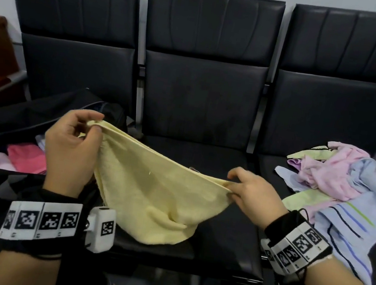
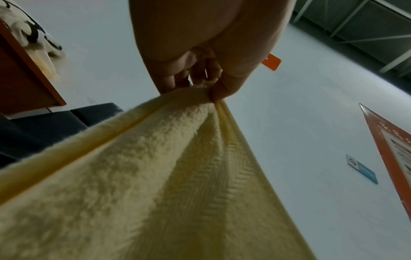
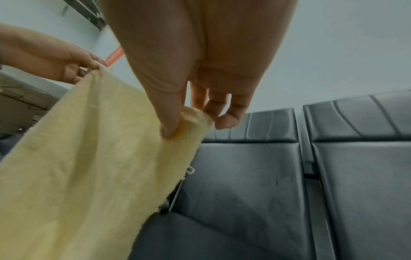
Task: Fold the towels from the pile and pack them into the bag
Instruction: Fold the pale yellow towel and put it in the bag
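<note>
Seats [image 1: 199, 99], three black ones in a row, carry everything; take the middle seat as the mark. Left of it lies the open black bag [image 1: 43, 114], with folded pink towels already inside. Right of it sits the pile [image 1: 338, 194] of loose towels in pink, blue stripes and pale green, so work seems to run from right to left. Over the middle seat hangs the yellow towel [image 1: 152, 194], its lower part resting on the cushion. Left hand [image 1: 70, 146] pinches one top corner between thumb and fingers; right hand [image 1: 252, 199] pinches the other, lower. Each grip is tight on the hem alone, probably to pull the edge straight and spread the cloth before a first fold.
</note>
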The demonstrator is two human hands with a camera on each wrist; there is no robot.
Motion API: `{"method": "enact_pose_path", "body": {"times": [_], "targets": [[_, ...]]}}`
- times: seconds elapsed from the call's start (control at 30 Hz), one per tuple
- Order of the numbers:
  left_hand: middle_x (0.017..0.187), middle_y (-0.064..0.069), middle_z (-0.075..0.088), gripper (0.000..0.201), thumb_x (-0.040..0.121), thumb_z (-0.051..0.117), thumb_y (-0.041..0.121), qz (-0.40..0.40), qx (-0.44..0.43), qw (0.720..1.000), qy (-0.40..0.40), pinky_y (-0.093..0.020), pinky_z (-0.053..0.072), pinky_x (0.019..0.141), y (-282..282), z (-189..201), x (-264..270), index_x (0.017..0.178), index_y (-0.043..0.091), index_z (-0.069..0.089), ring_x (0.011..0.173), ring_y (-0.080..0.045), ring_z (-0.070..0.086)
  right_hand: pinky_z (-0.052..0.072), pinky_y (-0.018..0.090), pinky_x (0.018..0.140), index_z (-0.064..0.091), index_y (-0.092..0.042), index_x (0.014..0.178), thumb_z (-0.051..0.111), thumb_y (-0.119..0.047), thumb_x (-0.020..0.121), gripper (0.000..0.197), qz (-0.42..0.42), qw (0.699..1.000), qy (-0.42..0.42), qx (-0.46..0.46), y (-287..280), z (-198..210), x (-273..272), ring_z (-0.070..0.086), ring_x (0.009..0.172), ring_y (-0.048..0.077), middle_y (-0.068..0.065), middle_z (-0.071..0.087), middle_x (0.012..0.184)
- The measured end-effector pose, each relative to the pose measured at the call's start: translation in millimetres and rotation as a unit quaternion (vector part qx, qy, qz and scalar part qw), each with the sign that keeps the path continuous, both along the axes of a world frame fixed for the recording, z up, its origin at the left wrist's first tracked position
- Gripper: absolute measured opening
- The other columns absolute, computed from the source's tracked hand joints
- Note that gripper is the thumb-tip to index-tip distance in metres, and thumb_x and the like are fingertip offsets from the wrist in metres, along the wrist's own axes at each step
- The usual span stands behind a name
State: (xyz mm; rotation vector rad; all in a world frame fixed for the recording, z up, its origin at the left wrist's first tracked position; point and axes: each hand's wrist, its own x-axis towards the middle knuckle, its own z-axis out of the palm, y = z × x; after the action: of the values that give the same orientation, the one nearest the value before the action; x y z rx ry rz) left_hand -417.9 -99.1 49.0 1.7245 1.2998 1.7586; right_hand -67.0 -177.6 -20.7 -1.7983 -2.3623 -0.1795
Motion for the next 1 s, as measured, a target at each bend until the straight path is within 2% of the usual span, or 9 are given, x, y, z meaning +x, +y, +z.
{"method": "enact_pose_path", "body": {"times": [0.13,0.23,0.3,0.37,0.6,0.7,0.8,0.9,1.0], "targets": [[0.081,0.01,0.066,0.024,0.085,0.056,0.01,0.024,0.01,1.0,-0.004,-0.012,0.045,0.063,9.4,5.0,-7.6,0.098,0.024,0.07,0.068,0.001,0.057,0.042,0.037,0.068,0.078,-0.031,0.083,0.075,-0.031,0.083,0.003,0.031,0.996,-0.012,0.086,4.4,26.3,-0.1,0.053,0.085,0.02,-0.018,0.069,0.092],[0.076,0.011,0.063,0.024,0.083,0.054,0.015,0.056,0.004,0.998,-0.007,-0.012,0.043,0.057,15.9,10.4,-15.4,0.091,0.033,0.069,0.061,0.002,0.054,0.048,0.041,0.072,0.079,-0.023,0.079,0.079,-0.026,0.081,0.003,0.005,0.987,0.121,0.103,8.5,34.4,6.7,0.056,0.084,0.019,-0.013,0.071,0.087],[0.075,0.011,0.063,0.026,0.083,0.054,0.017,0.065,-0.003,0.998,-0.011,-0.013,0.044,0.057,19.5,13.4,-19.5,0.084,0.039,0.067,0.061,0.002,0.054,0.052,0.035,0.076,0.078,-0.018,0.076,0.082,-0.019,0.079,0.004,-0.033,0.946,0.301,0.117,13.3,39.2,13.6,0.062,0.081,0.014,-0.009,0.071,0.084],[0.075,0.012,0.063,0.027,0.083,0.055,0.016,0.066,-0.006,0.998,-0.013,-0.013,0.045,0.058,22.2,16.2,-20.1,0.082,0.04,0.066,0.061,0.003,0.054,0.052,0.027,0.076,0.076,-0.019,0.077,0.081,-0.015,0.08,0.007,-0.057,0.899,0.407,0.153,17.6,47.3,16.4,0.066,0.08,0.01,-0.006,0.071,0.084],[0.081,0.012,0.067,0.023,0.084,0.055,0.019,0.073,0.036,0.997,-0.005,-0.022,0.05,0.065,21.3,29.3,-23.8,0.09,0.038,0.068,0.071,-0.002,0.061,0.049,0.013,0.071,0.071,-0.036,0.083,0.074,-0.014,0.086,0.023,-0.024,0.852,0.463,0.244,20.5,79.2,23.3,0.066,0.079,0.0,-0.018,0.07,0.084],[0.084,0.009,0.068,0.024,0.084,0.055,0.013,0.061,0.021,0.998,0.005,-0.021,0.05,0.067,23.7,31.9,-19.7,0.093,0.03,0.07,0.071,0.001,0.06,0.055,0.027,0.07,0.074,-0.041,0.081,0.076,-0.015,0.084,0.027,-0.043,0.834,0.496,0.239,21.5,86.9,23.1,0.066,0.074,0.003,-0.017,0.071,0.08],[0.087,-0.003,0.069,0.022,0.085,0.056,0.005,0.055,-0.006,0.998,0.016,-0.021,0.049,0.069,22.9,27.1,-17.4,0.096,0.016,0.07,0.068,0.001,0.058,0.058,0.042,0.066,0.074,-0.039,0.087,0.078,-0.015,0.082,0.025,-0.065,0.821,0.52,0.226,19.4,89.9,22.3,0.06,0.068,0.009,-0.014,0.066,0.071],[0.084,0.007,0.067,0.021,0.086,0.057,0.006,0.052,-0.007,0.999,0.008,-0.023,0.049,0.07,18.7,24.2,-20.8,0.096,0.019,0.07,0.069,0.002,0.058,0.059,0.051,0.067,0.074,-0.034,0.085,0.076,-0.02,0.082,0.015,-0.075,0.816,0.532,0.214,11.8,94.5,22.7,0.062,0.068,0.016,-0.008,0.067,0.071],[0.083,0.013,0.067,0.023,0.087,0.057,0.009,0.037,-0.003,0.999,0.005,-0.02,0.049,0.07,14.9,27.6,-23.1,0.093,0.027,0.069,0.074,0.003,0.06,0.057,0.05,0.068,0.07,-0.031,0.082,0.071,-0.023,0.085,0.008,-0.072,0.822,0.525,0.208,6.1,99.7,20.3,0.063,0.071,0.019,-0.005,0.068,0.075]]}}
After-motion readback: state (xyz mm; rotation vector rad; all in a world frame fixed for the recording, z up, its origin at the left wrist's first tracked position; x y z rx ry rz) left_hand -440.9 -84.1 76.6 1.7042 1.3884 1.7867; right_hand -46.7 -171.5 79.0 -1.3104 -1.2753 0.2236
